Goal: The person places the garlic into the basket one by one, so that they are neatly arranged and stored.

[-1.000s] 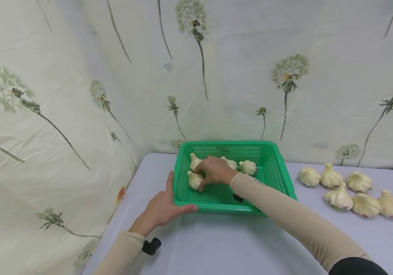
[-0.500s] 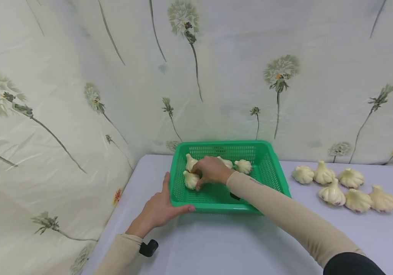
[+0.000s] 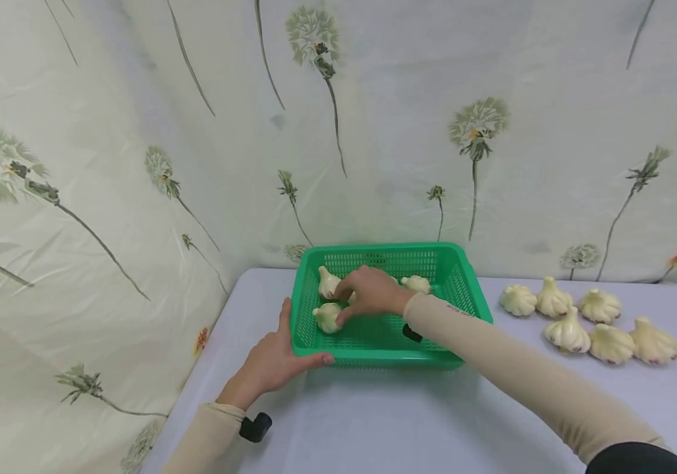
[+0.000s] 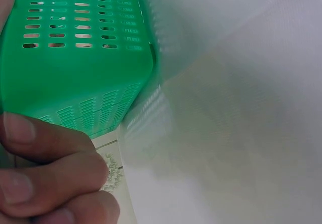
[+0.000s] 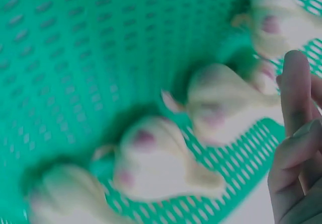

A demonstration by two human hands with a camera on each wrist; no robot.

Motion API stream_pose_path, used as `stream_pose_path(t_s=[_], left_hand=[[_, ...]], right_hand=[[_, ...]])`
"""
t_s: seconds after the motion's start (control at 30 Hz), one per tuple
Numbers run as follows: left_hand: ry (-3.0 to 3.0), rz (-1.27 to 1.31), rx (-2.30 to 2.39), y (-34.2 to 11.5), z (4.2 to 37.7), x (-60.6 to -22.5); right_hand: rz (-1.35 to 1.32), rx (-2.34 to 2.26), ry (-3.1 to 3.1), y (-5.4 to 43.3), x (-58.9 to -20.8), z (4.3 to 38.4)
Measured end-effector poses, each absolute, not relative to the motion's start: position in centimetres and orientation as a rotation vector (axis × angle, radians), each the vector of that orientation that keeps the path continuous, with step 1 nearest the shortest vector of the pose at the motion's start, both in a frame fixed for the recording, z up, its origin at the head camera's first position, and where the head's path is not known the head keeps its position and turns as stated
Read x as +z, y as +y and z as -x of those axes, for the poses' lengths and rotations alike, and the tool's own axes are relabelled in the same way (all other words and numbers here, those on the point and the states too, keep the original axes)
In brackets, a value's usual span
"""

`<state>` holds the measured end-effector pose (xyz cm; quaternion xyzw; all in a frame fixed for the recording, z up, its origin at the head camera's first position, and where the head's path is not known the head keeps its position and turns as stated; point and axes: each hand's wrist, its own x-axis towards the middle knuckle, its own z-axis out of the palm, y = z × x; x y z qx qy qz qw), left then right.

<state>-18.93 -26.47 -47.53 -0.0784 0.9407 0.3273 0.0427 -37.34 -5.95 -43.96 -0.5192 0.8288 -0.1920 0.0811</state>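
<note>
A green plastic basket (image 3: 386, 357) stands on the table with several garlic bulbs inside. My left hand (image 3: 270, 362) holds its near left corner, thumb along the front rim and fingers at the left side. In the left wrist view, bent fingers (image 4: 55, 168) lie against the basket wall. My right hand (image 3: 374, 291) is inside the basket, thumb tip right at a garlic bulb (image 3: 326, 318); another bulb (image 3: 328, 283) lies behind it. In the right wrist view, loosely bent fingers (image 5: 296, 88) show at the right edge, beside a row of bulbs (image 5: 151, 158).
Several more garlic bulbs (image 3: 566, 332) lie in two rows on the white-covered table (image 3: 386, 421), right of the basket. A dandelion-print cloth (image 3: 386, 164) hangs close behind the basket and along the left side.
My right hand has shifted slightly to the right. The nearest left bulb has turned and slid a little toward the front of the basket. The left hand stays at the corner.
</note>
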Motion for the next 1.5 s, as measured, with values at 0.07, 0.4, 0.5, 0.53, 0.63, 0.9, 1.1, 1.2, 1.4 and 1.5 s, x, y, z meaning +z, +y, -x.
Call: stream_pose_path(t_s=[0.07,0.4,0.5,0.53,0.63,0.9,1.1,1.2,1.4,1.5], left_hand=[[2.883,0.236,0.996,-26.4,19.0,-47.6],[2.887,0.259,0.981,-26.1,18.8,-47.5],[2.894,0.266,0.966,-26.2,18.7,-47.4],[2.897,0.268,0.962,-26.2,18.7,-47.4],[2.901,0.268,0.96,-26.4,18.7,-47.2],[2.901,0.258,0.966,-26.6,18.8,-47.2],[2.894,0.255,0.962,-26.5,18.7,-47.2],[2.902,0.257,0.943,-26.4,18.8,-47.1],[2.895,0.26,0.934,-26.2,18.8,-47.3],[2.888,0.262,0.927,-26.1,18.7,-47.5]], right_hand=[[1.55,-0.564,2.477,-5.0,-42.8,37.3],[1.538,-0.49,2.635,2.8,-37.8,38.5],[1.474,-0.469,2.714,5.9,-37.4,38.9],[1.456,-0.462,2.737,6.9,-37.3,39.0],[1.399,-0.466,2.794,10.0,-37.5,39.2],[1.252,-0.451,2.878,16.4,-38.5,38.5],[1.044,-0.369,2.984,21.4,-39.5,38.1],[0.932,-0.315,3.027,23.8,-40.2,38.1],[0.693,-0.265,3.074,27.6,-42.4,37.4],[0.605,-0.229,3.078,28.9,-43.6,36.8]])
